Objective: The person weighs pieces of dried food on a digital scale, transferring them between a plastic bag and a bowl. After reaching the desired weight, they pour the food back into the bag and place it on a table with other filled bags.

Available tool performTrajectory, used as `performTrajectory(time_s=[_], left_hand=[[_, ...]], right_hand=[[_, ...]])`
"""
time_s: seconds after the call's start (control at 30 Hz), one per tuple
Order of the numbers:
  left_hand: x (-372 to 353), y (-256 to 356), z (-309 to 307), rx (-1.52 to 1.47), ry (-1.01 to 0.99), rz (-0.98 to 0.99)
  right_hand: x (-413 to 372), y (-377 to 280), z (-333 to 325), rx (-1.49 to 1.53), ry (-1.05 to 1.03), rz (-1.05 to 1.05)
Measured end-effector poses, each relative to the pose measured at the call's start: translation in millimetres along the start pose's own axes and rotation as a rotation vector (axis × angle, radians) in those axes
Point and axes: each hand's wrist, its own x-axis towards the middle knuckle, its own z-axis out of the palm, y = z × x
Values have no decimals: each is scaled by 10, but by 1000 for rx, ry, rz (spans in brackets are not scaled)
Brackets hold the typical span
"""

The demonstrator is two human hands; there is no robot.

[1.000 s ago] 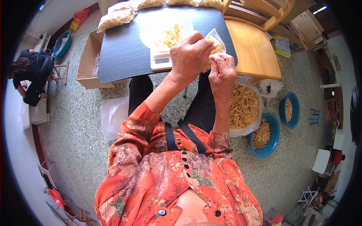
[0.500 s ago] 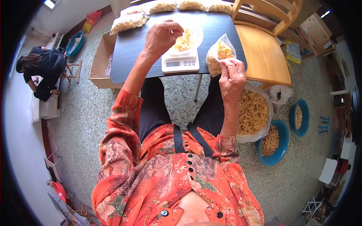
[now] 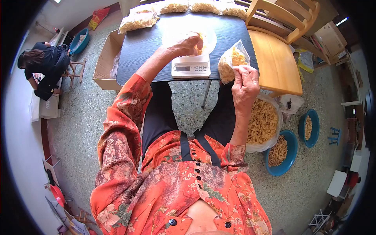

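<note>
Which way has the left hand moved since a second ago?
Yes: the left hand went from the snack bag leftward into the bowl on the kitchen scale.

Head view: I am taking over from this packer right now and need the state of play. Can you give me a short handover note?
Left hand: in the white bowl on the white digital scale, fingers curled over the yellow snack pieces; grip unclear.
Right hand: pinches the top of the clear plastic bag, part-filled with the same pieces, held beside the scale at the edge of the dark table.
Done: filled bags lie along the table's far edge.
Left: pieces lie in the bowl and the held bag is only part full. A large sack of pieces stands on the floor.
</note>
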Motion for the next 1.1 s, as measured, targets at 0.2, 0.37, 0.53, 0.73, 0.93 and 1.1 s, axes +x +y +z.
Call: performTrajectory(time_s=[0.2, 0.37, 0.53, 0.73, 0.93, 1.1], left_hand=[[94, -97, 22, 81, 69, 38], [42, -267, -121, -116, 178, 18], [-6, -426, -259, -834, 234, -175], [45, -272, -221, -1849, 308, -292], [54, 534, -78, -1343, 235, 37], [109, 917, -25, -587, 348, 60]], right_hand=[[8, 5, 4, 0, -2, -5], [12, 4, -3, 3, -10, -3], [23, -27, 13, 14, -5, 4], [40, -44, 24, 10, -28, 3], [45, -85, 32, 49, -41, 8], [53, -98, 11, 52, -44, 18]])
